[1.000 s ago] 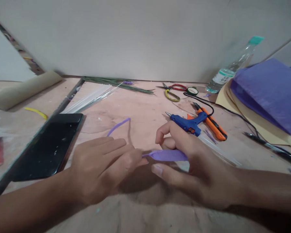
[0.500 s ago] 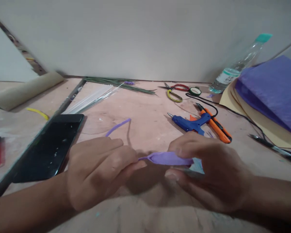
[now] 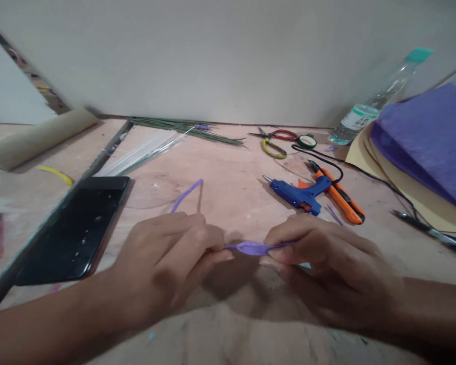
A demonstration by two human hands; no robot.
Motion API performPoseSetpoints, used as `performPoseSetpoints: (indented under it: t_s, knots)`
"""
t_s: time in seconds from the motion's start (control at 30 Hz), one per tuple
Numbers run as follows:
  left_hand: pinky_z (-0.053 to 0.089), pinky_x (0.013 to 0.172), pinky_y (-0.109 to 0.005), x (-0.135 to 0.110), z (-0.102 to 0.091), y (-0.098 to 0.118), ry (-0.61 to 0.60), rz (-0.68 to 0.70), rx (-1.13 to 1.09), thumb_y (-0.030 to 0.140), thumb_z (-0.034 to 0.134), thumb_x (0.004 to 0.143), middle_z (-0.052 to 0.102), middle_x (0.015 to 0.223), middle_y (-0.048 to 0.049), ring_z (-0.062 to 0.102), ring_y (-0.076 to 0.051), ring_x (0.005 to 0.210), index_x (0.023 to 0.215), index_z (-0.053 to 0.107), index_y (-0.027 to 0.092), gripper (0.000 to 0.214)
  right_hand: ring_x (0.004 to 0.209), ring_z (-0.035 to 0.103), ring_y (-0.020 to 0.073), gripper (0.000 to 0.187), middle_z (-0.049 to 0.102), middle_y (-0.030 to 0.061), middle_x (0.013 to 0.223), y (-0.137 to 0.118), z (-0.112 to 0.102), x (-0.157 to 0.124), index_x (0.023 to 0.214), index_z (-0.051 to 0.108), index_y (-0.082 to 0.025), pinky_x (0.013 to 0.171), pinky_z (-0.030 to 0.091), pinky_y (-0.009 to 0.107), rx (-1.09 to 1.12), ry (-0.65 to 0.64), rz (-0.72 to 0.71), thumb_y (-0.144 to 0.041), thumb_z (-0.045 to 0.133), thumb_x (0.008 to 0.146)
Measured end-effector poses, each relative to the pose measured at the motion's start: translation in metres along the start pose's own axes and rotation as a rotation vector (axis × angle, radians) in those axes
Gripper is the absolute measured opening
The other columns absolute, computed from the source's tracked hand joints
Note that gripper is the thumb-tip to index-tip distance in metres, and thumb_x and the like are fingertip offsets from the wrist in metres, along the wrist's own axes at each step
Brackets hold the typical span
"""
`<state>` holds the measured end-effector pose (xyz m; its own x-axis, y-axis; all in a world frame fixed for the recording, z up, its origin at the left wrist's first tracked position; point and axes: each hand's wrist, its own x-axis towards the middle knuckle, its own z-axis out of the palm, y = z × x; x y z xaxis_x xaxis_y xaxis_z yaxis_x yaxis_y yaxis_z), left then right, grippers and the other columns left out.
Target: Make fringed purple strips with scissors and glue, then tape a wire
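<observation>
Purple petal (image 3: 253,248), thin, smooth and tapered to a point at each end, lies flat-on between the two hands, just above the tabletop (image 3: 231,167). The left hand (image 3: 167,258) is curled knuckles-up, thumb and forefinger pinched on the petal's left tip. The right hand (image 3: 327,268) is palm-down with fingers bent inward, thumb and fingertips closed on the petal's right end, covering part of it.

A slim purple strip (image 3: 186,195) arches up from behind the left hand's fingers. Just beyond the right hand lies a blue hot-glue gun (image 3: 298,192), nozzle pointing left, with an orange-handled cutter (image 3: 338,197) touching it on its right. Left of the left hand lies a glossy black phone (image 3: 76,228), screen speckled with dust. Farther out, beyond the glue gun, are scissors (image 3: 275,142) with red and yellow loops and a small tape roll (image 3: 306,141). To the far right are crinkled purple paper sheets (image 3: 429,142) and a clear plastic bottle (image 3: 380,96). Green wire stems (image 3: 186,129) lie along the wall.
</observation>
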<state>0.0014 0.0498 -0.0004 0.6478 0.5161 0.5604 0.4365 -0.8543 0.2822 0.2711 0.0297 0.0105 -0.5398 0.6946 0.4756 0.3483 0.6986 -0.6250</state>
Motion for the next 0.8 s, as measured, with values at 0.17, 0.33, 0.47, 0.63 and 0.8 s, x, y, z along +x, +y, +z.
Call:
performPoseSetpoints:
  t_s: [0.17, 0.33, 0.47, 0.63, 0.8]
  knots:
    - [0.054, 0.05, -0.021, 0.005, 0.0, 0.014, -0.133, -0.308, -0.349, 0.034, 0.061, 0.108, 0.08, 0.094, 0.0005, 0.078, -0.016, 0.072, 0.127, 0.055, 0.026, 0.022, 0.078, 0.078, 0.0192, 0.019, 0.081, 0.0063, 0.096, -0.001, 0.003, -0.001, 0.092, 0.066, -0.027, 0.066, 0.064, 0.03, -0.044, 0.074, -0.08, -0.008, 0.068, 0.096]
    - [0.052, 0.056, -0.017, 0.01, -0.002, 0.02, -0.159, -0.369, -0.445, 0.025, 0.066, 0.106, 0.08, 0.086, 0.0085, 0.075, -0.009, 0.067, 0.106, 0.068, 0.027, 0.003, 0.076, 0.076, 0.0148, 0.021, 0.079, 0.0053, 0.092, 0.001, 0.005, -0.002, 0.095, 0.064, -0.023, 0.066, 0.061, 0.024, -0.061, 0.072, -0.13, -0.003, 0.07, 0.095]
    - [0.051, 0.059, -0.018, 0.01, -0.003, 0.02, -0.132, -0.347, -0.309, 0.022, 0.067, 0.106, 0.083, 0.088, 0.008, 0.078, -0.01, 0.07, 0.104, 0.071, 0.027, 0.006, 0.072, 0.07, 0.0141, 0.023, 0.075, 0.0046, 0.083, 0.004, 0.006, -0.004, 0.096, 0.06, -0.02, 0.062, 0.058, 0.024, -0.011, 0.07, -0.135, 0.001, 0.068, 0.092]
    - [0.056, 0.065, -0.015, 0.01, -0.003, 0.021, -0.07, -0.224, -0.239, 0.023, 0.064, 0.107, 0.085, 0.089, 0.007, 0.079, -0.009, 0.069, 0.105, 0.072, 0.024, 0.008, 0.067, 0.066, 0.0156, 0.029, 0.069, 0.002, 0.079, 0.003, 0.007, -0.003, 0.101, 0.058, -0.022, 0.058, 0.057, 0.028, 0.033, 0.059, -0.115, 0.004, 0.062, 0.091]
    - [0.058, 0.064, -0.014, 0.007, -0.006, 0.016, -0.045, -0.097, -0.19, 0.024, 0.063, 0.11, 0.084, 0.085, 0.0039, 0.077, -0.01, 0.067, 0.113, 0.071, 0.023, 0.009, 0.072, 0.071, 0.015, 0.03, 0.077, 0.0018, 0.09, -0.002, 0.013, -0.004, 0.123, 0.059, -0.022, 0.064, 0.06, 0.027, -0.014, 0.124, -0.047, -0.003, 0.064, 0.101]
